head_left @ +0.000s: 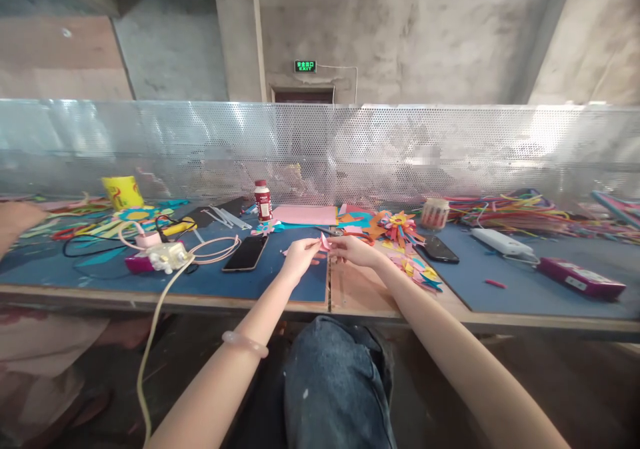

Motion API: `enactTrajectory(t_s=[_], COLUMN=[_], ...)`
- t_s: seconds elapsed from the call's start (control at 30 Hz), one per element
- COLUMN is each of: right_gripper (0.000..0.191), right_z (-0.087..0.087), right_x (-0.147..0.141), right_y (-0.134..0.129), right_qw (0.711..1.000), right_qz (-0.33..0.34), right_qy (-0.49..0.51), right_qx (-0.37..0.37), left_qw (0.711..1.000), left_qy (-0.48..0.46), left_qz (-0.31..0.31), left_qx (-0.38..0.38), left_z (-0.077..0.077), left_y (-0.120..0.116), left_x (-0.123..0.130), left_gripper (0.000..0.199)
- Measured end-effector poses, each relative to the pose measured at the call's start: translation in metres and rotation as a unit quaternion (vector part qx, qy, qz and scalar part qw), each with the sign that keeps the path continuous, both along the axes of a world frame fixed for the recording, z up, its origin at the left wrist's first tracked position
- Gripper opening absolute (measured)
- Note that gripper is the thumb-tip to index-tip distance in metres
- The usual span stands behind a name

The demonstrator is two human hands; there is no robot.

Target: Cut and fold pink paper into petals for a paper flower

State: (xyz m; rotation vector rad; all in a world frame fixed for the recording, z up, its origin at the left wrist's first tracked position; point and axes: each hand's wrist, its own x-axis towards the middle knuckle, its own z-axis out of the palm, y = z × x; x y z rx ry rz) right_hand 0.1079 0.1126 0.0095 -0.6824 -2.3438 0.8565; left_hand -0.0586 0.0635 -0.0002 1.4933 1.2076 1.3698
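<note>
A small folded piece of pink paper is held up between both hands over the front of the table. My left hand pinches its left side, with a bracelet on that wrist. From the right, my right hand grips the same piece with closed fingertips. Just behind the hands lie scissors with orange handles, partly hidden. A pink paper sheet is spread farther back. Right of my right hand sit folded paper flowers in orange, yellow and pink, with more coloured paper pieces in front of them.
Phones lie on the left and right. A power strip with a trailing cord, a red bottle, a yellow tub, a clear jar and a purple box stand around. Another person's arm enters at left.
</note>
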Motion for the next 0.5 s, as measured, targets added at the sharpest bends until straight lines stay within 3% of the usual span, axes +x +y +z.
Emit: enactTrajectory(t_s=[0.13, 0.5], right_gripper=[0.031, 0.025], right_z=[-0.0019, -0.0045], right_x=[0.0008, -0.0028], right_y=[0.0024, 0.0047], right_qw=[1.000, 0.994], right_qz=[0.020, -0.027], right_qy=[0.007, 0.068], right_qx=[0.000, -0.084], left_qw=[1.000, 1.000], left_qy=[0.006, -0.005], left_qz=[0.004, 0.028], left_qx=[0.000, -0.002], left_z=[0.0030, -0.0006], left_y=[-0.0047, -0.0021], left_x=[0.0019, 0.0006], left_gripper=[0.020, 0.014])
